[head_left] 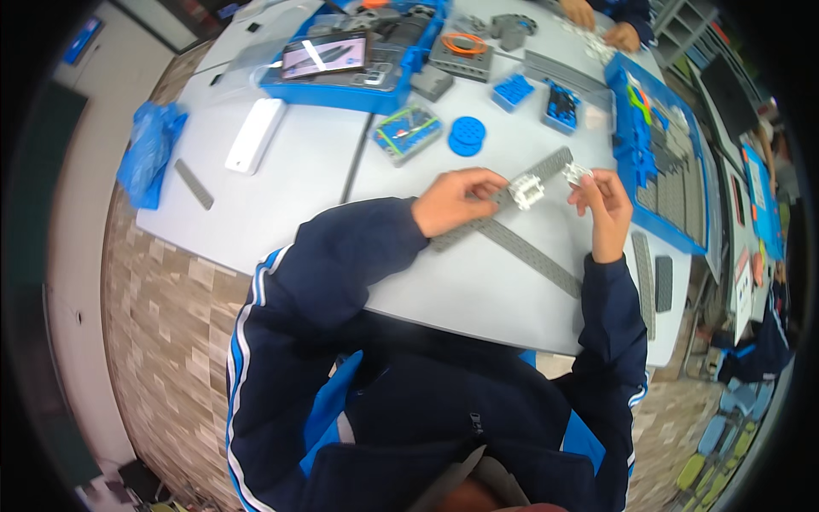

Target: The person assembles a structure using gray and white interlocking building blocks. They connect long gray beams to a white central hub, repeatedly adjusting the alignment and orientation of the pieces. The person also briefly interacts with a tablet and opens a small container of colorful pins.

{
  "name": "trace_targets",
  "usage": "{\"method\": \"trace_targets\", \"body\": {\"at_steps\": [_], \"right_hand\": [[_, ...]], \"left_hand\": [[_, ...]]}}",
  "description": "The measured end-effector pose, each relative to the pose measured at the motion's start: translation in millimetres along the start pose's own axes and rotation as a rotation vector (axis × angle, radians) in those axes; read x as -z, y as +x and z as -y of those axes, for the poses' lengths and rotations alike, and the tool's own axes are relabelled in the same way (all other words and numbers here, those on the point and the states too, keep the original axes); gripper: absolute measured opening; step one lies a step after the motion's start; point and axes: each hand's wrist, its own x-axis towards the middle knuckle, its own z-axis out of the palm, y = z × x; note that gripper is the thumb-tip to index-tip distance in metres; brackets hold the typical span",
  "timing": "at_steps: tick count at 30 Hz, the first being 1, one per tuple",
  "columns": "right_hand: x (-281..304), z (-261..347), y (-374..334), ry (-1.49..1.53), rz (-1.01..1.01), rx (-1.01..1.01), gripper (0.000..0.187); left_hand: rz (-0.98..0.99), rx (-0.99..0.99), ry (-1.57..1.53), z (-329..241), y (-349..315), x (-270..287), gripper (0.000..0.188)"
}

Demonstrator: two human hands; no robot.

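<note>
My left hand (459, 201) closes its thumb and fingers on a long grey perforated beam (553, 164). That beam lies slanted over the table in front of me, with a white plastic connector (526, 193) on it right by my fingertips. Between the fingertips of my right hand (604, 212) is a smaller white plastic piece (577, 174), held apart from the connector. A second grey perforated beam (533, 258) crosses under my left hand and runs toward my right sleeve. Fine detail of both white parts is blurred.
Beyond my hands are a blue round wheel (467, 135), a clear-lidded box (407, 134) and small blue bins (513, 91). Blue trays of parts (657, 162) stand at right and at the back, where a phone (325, 55) rests. Another person's hands (621, 36) work at the far edge.
</note>
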Motion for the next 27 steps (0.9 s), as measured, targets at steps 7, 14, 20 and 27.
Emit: {"method": "trace_targets", "body": {"at_steps": [7, 14, 20, 27], "right_hand": [[-3.1, -10.3, 7.7, -0.031, -0.021, -0.064, 0.014], [-0.3, -25.5, 11.1, 0.077, -0.080, -0.251, 0.018], [4.5, -32.4, 14.0, 0.194, -0.128, -0.307, 0.018], [5.9, -32.1, 12.9, 0.171, -0.104, -0.311, 0.017]], "left_hand": [[0.017, -0.081, 0.417, -6.3, -9.4, 1.5, 0.035], [-0.040, -0.312, 0.720, -1.3, -10.2, 2.9, 0.032], [-0.010, -0.293, 0.702, -5.8, -8.6, 9.8, 0.033], [-0.077, -0.339, 0.770, -2.5, -10.9, 0.9, 0.034]]}}
